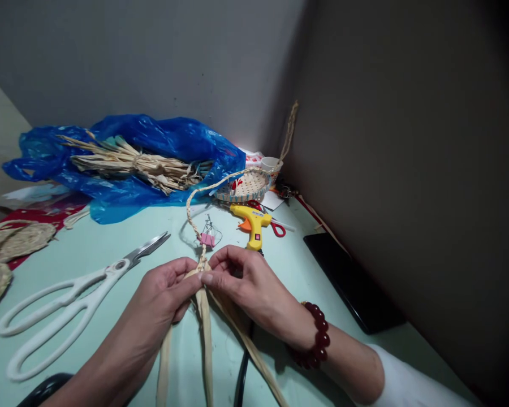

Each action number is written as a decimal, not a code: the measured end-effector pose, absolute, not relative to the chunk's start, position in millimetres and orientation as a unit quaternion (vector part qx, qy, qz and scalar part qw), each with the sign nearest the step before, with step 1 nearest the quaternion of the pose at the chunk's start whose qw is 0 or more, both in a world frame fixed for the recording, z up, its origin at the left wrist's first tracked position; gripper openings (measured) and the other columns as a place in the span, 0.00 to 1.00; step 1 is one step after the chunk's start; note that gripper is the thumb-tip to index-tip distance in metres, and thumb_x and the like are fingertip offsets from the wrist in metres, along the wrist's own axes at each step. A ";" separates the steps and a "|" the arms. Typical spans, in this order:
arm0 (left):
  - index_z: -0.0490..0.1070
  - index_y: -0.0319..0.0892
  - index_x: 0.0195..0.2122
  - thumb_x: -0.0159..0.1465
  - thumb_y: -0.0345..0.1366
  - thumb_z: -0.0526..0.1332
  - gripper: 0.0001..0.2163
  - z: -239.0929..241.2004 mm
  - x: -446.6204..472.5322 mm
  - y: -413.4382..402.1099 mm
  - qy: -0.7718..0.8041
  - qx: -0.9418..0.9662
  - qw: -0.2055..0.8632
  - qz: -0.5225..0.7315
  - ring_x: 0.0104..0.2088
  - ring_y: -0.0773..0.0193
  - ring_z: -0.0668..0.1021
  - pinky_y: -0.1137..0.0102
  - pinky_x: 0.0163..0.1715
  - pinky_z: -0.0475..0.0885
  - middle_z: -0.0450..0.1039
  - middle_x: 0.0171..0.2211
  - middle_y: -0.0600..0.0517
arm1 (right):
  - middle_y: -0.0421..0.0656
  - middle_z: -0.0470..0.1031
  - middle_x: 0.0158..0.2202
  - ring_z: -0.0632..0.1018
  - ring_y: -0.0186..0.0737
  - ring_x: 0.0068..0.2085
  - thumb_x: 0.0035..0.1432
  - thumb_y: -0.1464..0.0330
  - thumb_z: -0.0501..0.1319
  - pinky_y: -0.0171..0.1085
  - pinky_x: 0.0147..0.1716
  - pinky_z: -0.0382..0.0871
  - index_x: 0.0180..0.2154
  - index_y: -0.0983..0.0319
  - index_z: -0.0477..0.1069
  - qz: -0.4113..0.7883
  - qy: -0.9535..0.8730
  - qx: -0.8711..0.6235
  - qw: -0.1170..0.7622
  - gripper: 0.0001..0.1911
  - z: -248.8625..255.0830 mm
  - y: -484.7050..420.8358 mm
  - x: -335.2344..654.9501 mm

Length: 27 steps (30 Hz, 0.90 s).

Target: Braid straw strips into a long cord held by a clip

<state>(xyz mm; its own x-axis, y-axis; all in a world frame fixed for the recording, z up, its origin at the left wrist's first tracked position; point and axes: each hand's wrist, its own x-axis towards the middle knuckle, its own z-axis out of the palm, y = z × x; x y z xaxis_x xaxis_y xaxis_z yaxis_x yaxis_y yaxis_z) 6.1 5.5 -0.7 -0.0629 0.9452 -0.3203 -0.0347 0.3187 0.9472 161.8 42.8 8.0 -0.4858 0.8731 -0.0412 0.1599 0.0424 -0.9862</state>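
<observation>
A braid of pale dried husk (190,212) curves back from my fingers toward a shallow woven basket. My left hand (169,288) pinches the braid's near end from the left. From the right, my right hand (241,277) pinches the same spot, thumbs nearly touching. Three loose husk strands (204,345) spread from there toward me, hanging over the table's near part. Just beyond my fingertips a pink binder clip (207,240) grips the braid. A dark red bead bracelet (316,336) circles my right wrist.
White-handled scissors (85,294) lie at left. Behind my hands sit a yellow glue gun (252,223), the woven basket (241,195) and a cup (272,164). A blue plastic bag (161,133) holds a husk bundle (139,164). A black phone-like slab (352,282) lies right, beside the wall.
</observation>
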 end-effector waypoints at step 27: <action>0.66 0.41 0.26 0.54 0.37 0.64 0.08 1.8 4.6 5.2 0.572 0.446 0.563 0.397 0.18 0.74 0.54 0.76 0.17 0.46 0.54 0.18 0.63 | 0.37 0.67 0.26 0.65 0.30 0.28 0.54 0.71 0.61 0.31 0.28 0.57 0.30 0.66 0.69 0.606 -0.644 -0.366 0.290 0.03 11.0 53.9 167.8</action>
